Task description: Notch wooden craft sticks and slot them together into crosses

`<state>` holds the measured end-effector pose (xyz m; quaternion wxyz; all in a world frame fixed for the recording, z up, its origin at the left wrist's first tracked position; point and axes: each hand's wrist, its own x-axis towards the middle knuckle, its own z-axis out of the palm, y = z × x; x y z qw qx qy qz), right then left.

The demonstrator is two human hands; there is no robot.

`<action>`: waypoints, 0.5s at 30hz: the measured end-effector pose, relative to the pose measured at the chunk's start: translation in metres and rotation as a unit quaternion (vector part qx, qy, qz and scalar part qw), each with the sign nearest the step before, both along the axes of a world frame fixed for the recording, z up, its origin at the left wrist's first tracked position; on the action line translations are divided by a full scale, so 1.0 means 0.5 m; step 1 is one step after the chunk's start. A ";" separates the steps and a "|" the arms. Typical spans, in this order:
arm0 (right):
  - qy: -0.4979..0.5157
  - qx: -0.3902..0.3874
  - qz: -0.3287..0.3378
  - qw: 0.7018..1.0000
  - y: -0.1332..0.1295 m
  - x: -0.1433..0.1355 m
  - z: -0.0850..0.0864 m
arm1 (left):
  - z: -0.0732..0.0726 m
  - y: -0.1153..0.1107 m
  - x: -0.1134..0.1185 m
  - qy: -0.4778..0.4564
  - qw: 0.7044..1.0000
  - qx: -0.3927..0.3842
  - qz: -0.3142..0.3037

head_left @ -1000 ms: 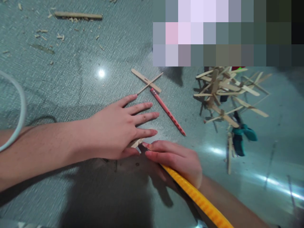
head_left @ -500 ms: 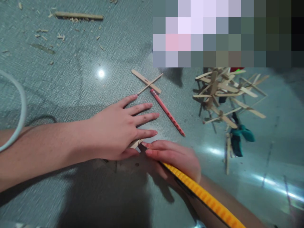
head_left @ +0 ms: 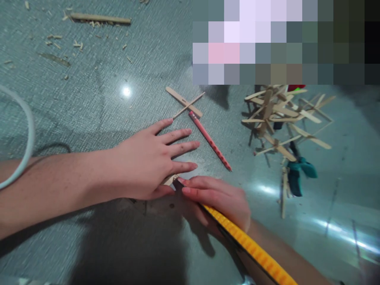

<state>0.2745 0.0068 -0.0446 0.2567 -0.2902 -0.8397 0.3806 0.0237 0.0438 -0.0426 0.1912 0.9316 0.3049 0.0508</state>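
My left hand (head_left: 154,158) lies flat on the table with its fingers spread. Under its palm, between thumb and index finger, the end of a pale wooden stick (head_left: 168,181) shows; the rest of the stick is hidden. My right hand (head_left: 219,198) is closed round a yellow-handled utility knife (head_left: 252,245), thumb and fingers near the front. The knife's dark blade tip touches the stick's end. Just beyond my left fingertips lie a red pencil (head_left: 210,141), a slotted craft stick (head_left: 175,95) and a thin wooden stick (head_left: 194,100) crossing it.
A tangled pile of craft sticks (head_left: 279,107) stands at the right, with teal-handled scissors (head_left: 307,168) beside it. Another wooden stick (head_left: 101,18) lies among shavings (head_left: 78,45) at the upper left. A white ring-like tube (head_left: 29,134) arches over my left forearm.
The rear of the knife handle has swung slightly left, and my right hand has shifted a little with it. My left hand stays in nearly the same place.
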 end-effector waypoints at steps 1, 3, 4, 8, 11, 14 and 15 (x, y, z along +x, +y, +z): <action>0.000 0.000 0.001 1.000 0.000 0.000 0.000 | 0.000 0.000 0.000 -0.001 1.000 0.000 0.000; 0.002 0.000 0.001 1.000 0.000 0.001 0.001 | 0.000 0.000 -0.001 0.000 1.000 0.000 0.000; 0.002 0.001 0.000 1.000 0.000 0.002 0.001 | 0.000 -0.001 -0.001 0.000 1.000 -0.001 -0.001; -0.006 0.004 0.001 1.000 -0.001 -0.001 0.004 | 0.000 -0.001 0.000 0.003 1.000 -0.003 -0.002; -0.002 0.001 -0.002 1.000 -0.003 -0.009 0.008 | 0.000 0.000 0.000 0.007 1.000 -0.009 0.000; 0.004 -0.007 0.000 1.000 -0.005 -0.013 0.010 | 0.000 0.000 0.000 0.008 1.000 -0.012 0.002; 0.004 -0.012 0.001 1.000 -0.005 -0.011 0.010 | 0.000 0.000 0.000 0.007 1.000 -0.011 0.001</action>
